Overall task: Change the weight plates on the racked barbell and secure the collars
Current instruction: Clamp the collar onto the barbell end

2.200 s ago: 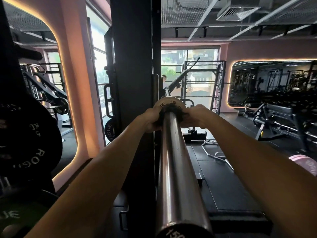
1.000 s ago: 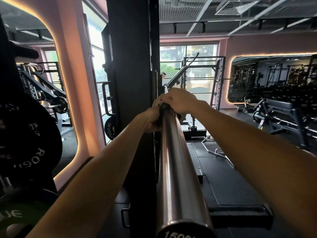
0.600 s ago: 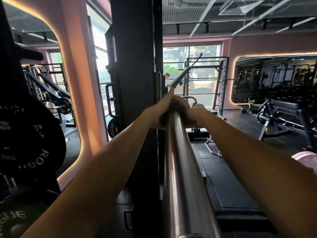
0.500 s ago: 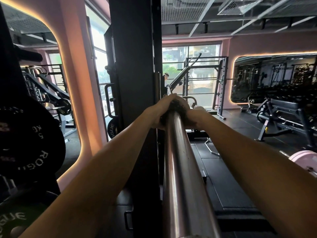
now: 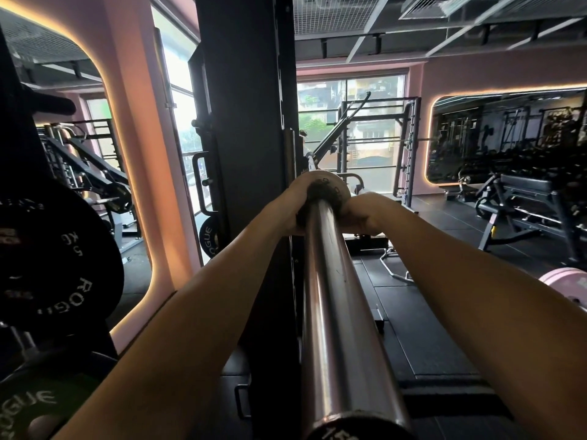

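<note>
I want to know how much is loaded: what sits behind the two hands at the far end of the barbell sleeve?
Behind the left hand and right hand on the barbell sleeve stands one small pale plate. The hands cover its lower edge and whatever collar may sit there.

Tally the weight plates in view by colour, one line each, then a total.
Black plates: 2, the big one on the left and a small one by the rack post
Green plate: 1
Pink plate: 1
Pale small plate on the bar, between both hands: 1
Total: 5
</note>
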The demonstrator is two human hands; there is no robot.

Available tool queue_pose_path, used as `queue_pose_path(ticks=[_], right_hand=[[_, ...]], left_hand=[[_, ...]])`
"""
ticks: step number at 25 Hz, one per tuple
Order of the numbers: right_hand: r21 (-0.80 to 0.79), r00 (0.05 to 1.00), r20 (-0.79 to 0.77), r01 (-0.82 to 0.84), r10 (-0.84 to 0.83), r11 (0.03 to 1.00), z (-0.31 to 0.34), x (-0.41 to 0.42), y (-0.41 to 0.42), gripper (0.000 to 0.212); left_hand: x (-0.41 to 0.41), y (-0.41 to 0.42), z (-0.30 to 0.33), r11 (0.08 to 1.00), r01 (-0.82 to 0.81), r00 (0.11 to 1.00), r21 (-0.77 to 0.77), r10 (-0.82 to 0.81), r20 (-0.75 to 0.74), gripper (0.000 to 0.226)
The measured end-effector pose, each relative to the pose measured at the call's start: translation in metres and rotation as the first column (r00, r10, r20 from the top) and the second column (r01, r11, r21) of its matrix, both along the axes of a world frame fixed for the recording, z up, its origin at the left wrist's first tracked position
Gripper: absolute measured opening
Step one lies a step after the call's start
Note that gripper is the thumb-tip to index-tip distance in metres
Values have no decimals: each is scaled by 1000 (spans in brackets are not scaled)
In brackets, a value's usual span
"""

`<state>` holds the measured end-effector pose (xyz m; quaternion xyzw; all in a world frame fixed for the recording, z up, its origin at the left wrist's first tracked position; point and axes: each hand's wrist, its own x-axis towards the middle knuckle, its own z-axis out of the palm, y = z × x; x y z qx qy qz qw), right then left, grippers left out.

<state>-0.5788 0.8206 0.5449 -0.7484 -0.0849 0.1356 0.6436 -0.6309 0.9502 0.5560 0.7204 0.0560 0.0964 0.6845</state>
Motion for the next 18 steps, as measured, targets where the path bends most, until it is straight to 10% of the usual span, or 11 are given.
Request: queue_pose_path(ticks=[4,8,18], right_hand=[[-83,990,120,80,-70,993,-3,5,-1,54],[-161,947,317,113,-58,980,-4,-24,-7,18],[-498,826,526,106,203,861,-77,-72,-42,22]], left_hand=[[-4,0,-5,1000,-19,999,-12,19,27,48],[-17,5,-18,989,-128,991,69,130,-24,77],[-51,23,-119,843,-144,961,519,245,-131,61]])
